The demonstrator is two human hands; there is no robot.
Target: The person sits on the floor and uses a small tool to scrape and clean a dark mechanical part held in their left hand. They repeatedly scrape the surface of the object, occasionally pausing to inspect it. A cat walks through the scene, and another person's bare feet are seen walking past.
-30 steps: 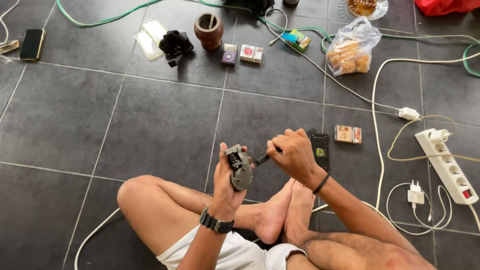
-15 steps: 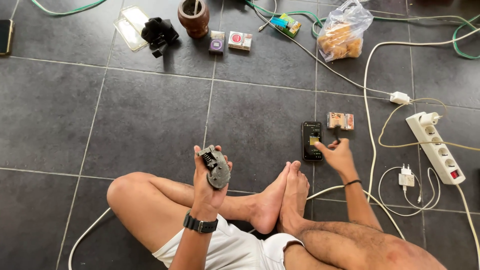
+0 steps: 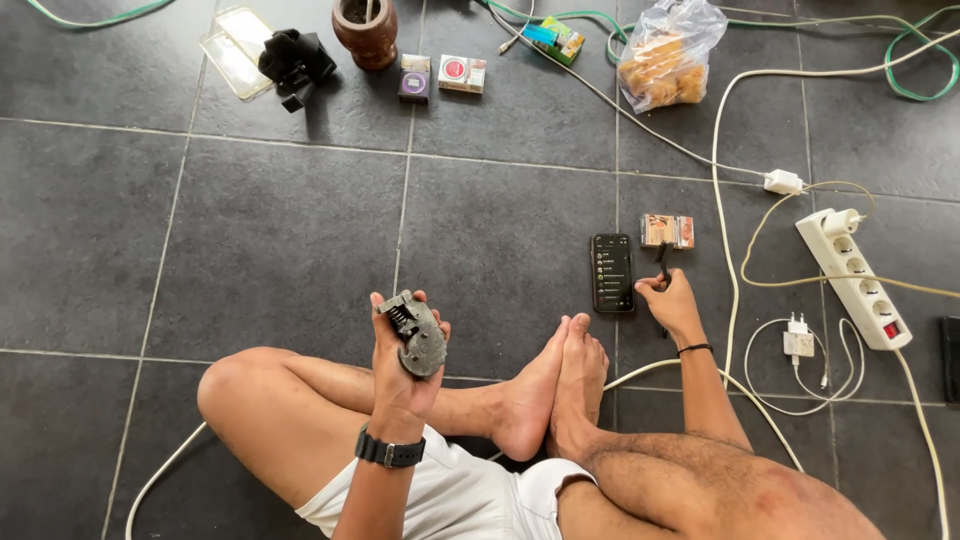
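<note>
On the tiled floor (image 3: 250, 250), a grey part (image 3: 415, 335) is gripped in the left hand (image 3: 400, 365). A thin tool (image 3: 663, 262) is pinched by the right hand (image 3: 672, 305) beside the phone (image 3: 612, 272), which could be scratched.

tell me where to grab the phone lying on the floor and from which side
Grip the black phone by its two long edges, coming straight down from above. It lies flat, screen up, on the tile floor, so only the thin sides offer purchase. The left edge is open; on the right the right hand and a small box sit close. The left hand holds a dark grey mechanical part.
</note>
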